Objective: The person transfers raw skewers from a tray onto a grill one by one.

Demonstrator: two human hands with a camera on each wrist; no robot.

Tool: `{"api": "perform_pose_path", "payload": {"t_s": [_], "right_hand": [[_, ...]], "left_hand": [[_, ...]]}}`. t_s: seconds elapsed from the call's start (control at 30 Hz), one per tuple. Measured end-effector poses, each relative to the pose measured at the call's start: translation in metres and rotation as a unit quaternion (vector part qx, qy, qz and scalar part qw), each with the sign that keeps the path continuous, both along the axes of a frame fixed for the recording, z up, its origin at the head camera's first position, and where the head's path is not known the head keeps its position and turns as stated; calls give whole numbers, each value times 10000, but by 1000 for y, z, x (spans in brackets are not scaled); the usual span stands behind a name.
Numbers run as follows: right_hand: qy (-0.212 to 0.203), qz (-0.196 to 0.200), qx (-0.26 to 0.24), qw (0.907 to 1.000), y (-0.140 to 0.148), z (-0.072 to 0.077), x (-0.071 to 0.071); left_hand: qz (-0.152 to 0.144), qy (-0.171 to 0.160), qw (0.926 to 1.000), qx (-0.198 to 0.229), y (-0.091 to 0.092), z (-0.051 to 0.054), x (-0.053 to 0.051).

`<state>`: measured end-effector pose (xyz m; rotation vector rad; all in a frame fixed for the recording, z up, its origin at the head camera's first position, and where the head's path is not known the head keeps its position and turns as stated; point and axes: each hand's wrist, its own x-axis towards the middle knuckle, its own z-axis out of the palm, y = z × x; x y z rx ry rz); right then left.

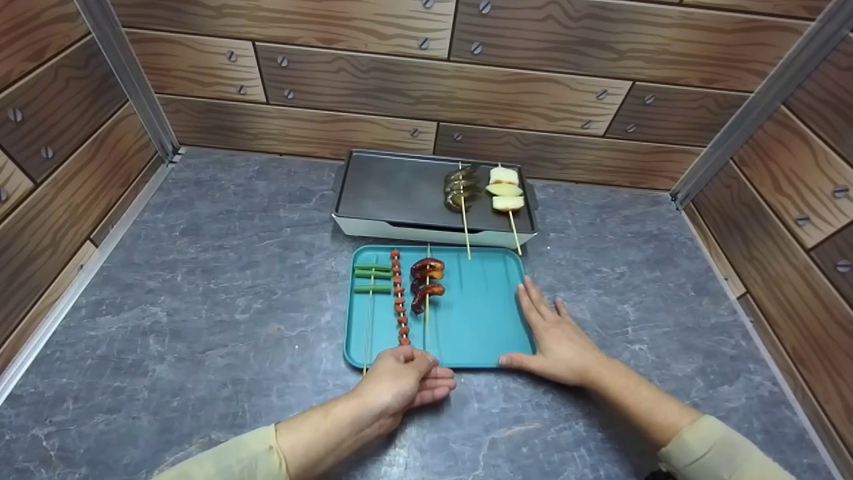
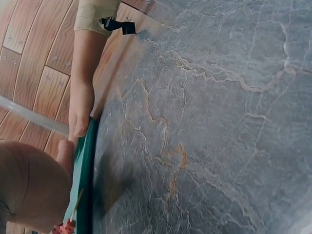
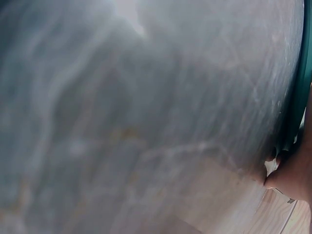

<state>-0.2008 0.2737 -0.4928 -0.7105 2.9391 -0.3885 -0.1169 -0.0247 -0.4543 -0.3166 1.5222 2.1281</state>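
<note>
On the teal tray, a skewer of dark red, curled, glazed pieces lies lengthwise. My left hand pinches the lower end of its stick between thumb and forefinger, the other fingers loosely bent. To its left lie a skewer of small red pieces, its lower end hidden by that hand in the head view, and a skewer of green pod-like pieces. My right hand rests against the tray's right edge with fingers straight, thumb at the near corner. In the left wrist view the tray rim shows beyond the left hand.
Behind the tray stands a dark griddle with a pale body. A skewer of shrimp and a skewer of pale chunks lie on its right side, sticks overhanging the front. Wood-patterned panels enclose the grey marbled table.
</note>
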Motion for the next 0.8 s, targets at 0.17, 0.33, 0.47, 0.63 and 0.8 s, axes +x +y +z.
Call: {"api": "perform_pose_path", "payload": {"t_s": [0.17, 0.33, 0.47, 0.63, 0.8], "right_hand": [[-52, -38, 12, 10000, 1, 1, 0], [-20, -12, 13, 10000, 1, 0, 0], [-11, 6, -13, 10000, 1, -1, 0], [2, 33, -35, 10000, 1, -1, 1], [0, 11, -57, 10000, 1, -1, 1]], "left_hand": [[-45, 155, 9999, 18, -1, 3, -2], [-73, 224, 9997, 52, -2, 5, 2], [-136, 251, 9996, 37, -2, 8, 7], [-241, 467, 9986, 8, -3, 14, 17], [-269, 703, 9971, -103, -5, 21, 20]]}}
